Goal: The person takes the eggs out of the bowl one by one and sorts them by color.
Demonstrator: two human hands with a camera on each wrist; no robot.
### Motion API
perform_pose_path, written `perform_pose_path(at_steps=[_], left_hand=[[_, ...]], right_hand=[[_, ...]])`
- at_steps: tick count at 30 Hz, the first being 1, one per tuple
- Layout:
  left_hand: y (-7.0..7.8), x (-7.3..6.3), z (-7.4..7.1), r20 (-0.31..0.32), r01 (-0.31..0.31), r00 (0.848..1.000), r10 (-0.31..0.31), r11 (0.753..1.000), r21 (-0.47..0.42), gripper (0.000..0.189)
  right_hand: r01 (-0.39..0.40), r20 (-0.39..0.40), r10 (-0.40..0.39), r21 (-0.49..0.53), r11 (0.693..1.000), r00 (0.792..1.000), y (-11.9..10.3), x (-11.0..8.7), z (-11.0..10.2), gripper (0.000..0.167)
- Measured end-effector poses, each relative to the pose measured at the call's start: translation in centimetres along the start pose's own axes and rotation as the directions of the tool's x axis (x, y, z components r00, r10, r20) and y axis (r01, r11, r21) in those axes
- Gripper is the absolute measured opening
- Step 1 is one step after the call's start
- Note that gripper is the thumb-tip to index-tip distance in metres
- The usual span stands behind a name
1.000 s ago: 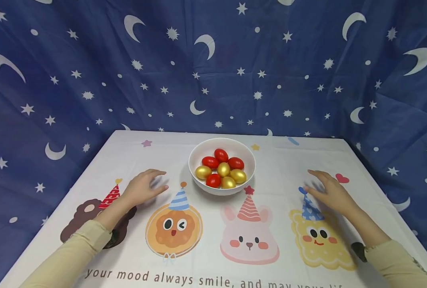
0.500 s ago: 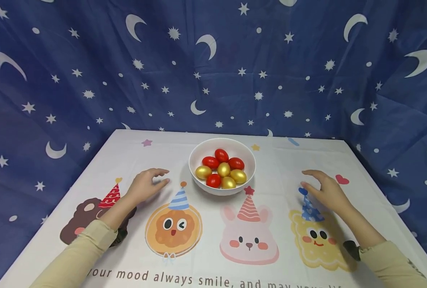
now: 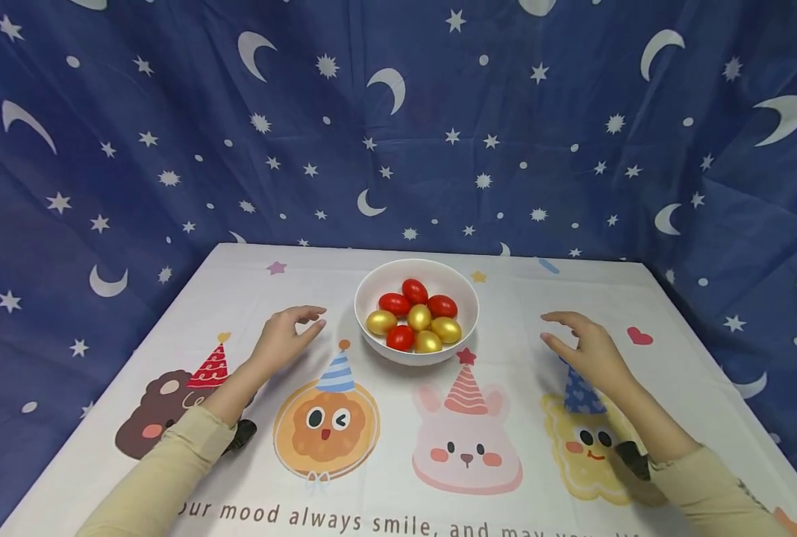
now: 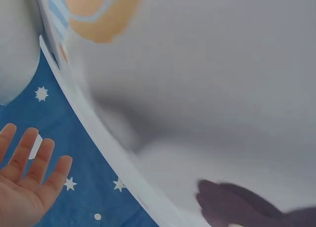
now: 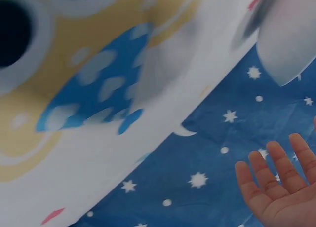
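Observation:
A white bowl [image 3: 417, 359] stands on the table's far middle in the head view. Inside it lie several glossy red eggs [image 3: 400, 338] and several gold eggs [image 3: 428, 341]. My left hand [image 3: 283, 341] hovers a short way left of the bowl, fingers relaxed and thumb apart, holding nothing. On the other side, farther off, my right hand [image 3: 592, 349] is held over the cloth with nothing in it. The left wrist view has spread fingers [image 4: 42, 160] and the bowl's side [image 4: 17, 44]; the right wrist view likewise shows loose fingers [image 5: 269, 175] and part of the bowl [image 5: 286, 44].
A white tablecloth [image 3: 264, 298] printed with cartoon faces and lettering covers the table. Behind and beside it hangs a blue curtain [image 3: 425, 186] with moons and stars. A dark wrist device [image 3: 240, 436] shows at the left cuff, another [image 3: 632, 459] at the right.
Both hands have moved inward toward the bowl, the left one rightward and the right one leftward. The bowl and its eggs stay in place.

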State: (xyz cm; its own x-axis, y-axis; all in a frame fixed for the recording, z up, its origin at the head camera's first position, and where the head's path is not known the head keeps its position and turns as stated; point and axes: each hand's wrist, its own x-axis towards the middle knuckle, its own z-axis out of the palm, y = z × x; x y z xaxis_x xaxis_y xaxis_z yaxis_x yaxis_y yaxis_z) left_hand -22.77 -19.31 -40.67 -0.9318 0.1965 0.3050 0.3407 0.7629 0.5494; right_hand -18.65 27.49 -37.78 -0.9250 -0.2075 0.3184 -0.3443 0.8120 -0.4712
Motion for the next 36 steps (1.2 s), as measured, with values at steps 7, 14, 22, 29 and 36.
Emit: perform_pose_path(at_steps=[7, 14, 22, 29, 36], left_hand=[[1.3, 1.5, 0.9, 0.0, 0.034, 0.999, -0.035, 0.998, -0.055, 0.035], [2.3, 2.6, 1.5, 0.028, 0.096, 0.995, -0.092, 0.983, -0.155, 0.039], [3.3, 4.1, 1.8, 0.164, 0.262, 0.962, -0.217, 0.903, -0.342, 0.044], [4.2, 5.5, 1.6, 0.391, 0.567, 0.823, -0.413, 0.646, -0.511, 0.051], [4.3, 6.9, 1.2, 0.573, 0.721, 0.691, -0.441, 0.369, -0.586, 0.053]], right_hand=[[0.019, -0.035, -0.018, 0.034, 0.999, 0.999, -2.3, 0.1, 0.7, 0.032], [0.102, -0.06, -0.098, 0.055, 0.993, 0.993, -4.4, 0.7, 1.5, 0.031], [0.152, -0.032, -0.15, 0.081, 0.985, 0.988, -6.7, 1.8, 2.3, 0.029], [0.186, 0.014, -0.188, 0.085, 0.979, 0.982, -8.2, 2.7, 2.7, 0.03], [0.231, 0.096, -0.24, 0.096, 0.968, 0.966, -10.3, 4.3, 2.8, 0.031]])
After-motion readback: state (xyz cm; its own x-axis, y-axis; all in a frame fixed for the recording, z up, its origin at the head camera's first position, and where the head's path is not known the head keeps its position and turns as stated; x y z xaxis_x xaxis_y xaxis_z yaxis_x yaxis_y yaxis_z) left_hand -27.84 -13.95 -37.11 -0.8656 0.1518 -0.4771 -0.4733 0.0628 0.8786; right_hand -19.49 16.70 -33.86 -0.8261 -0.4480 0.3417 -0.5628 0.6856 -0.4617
